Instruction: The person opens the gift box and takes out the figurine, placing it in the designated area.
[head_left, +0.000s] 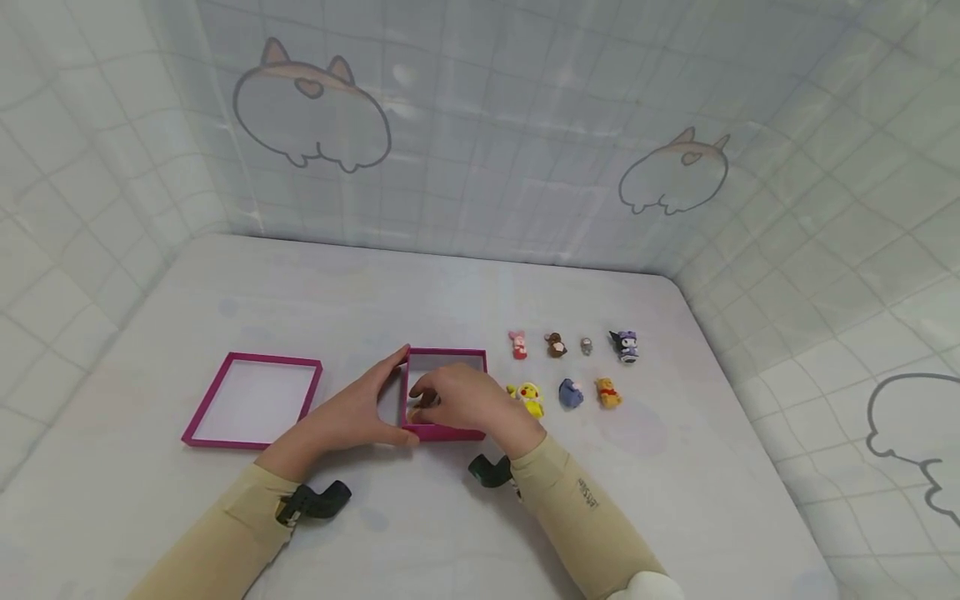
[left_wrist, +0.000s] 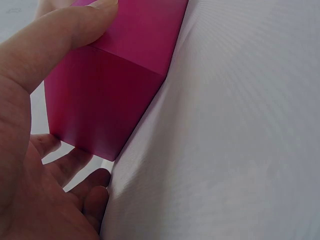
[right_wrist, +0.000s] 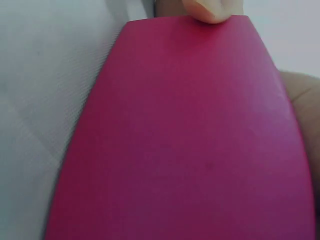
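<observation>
My left hand (head_left: 360, 412) spans the left side of an open magenta box (head_left: 450, 434), its thumb at the front corner and its fingers at the back corner. In the left wrist view the thumb presses on one magenta wall (left_wrist: 145, 35) while fingertips touch the far edge. My right hand (head_left: 465, 398) reaches down into the box from the right, fingers bent toward the thumb. Between them shows a small brown figurine (head_left: 427, 400), mostly hidden by the hand. The box's outer wall (right_wrist: 185, 130) fills much of the right wrist view.
A shallow magenta-rimmed lid (head_left: 318, 379) lies left of the box. To the right stand several small figurines in two rows, among them a yellow one (head_left: 529, 400), a blue one (head_left: 571, 393), an orange one (head_left: 608, 393) and a black-and-purple one (head_left: 626, 346).
</observation>
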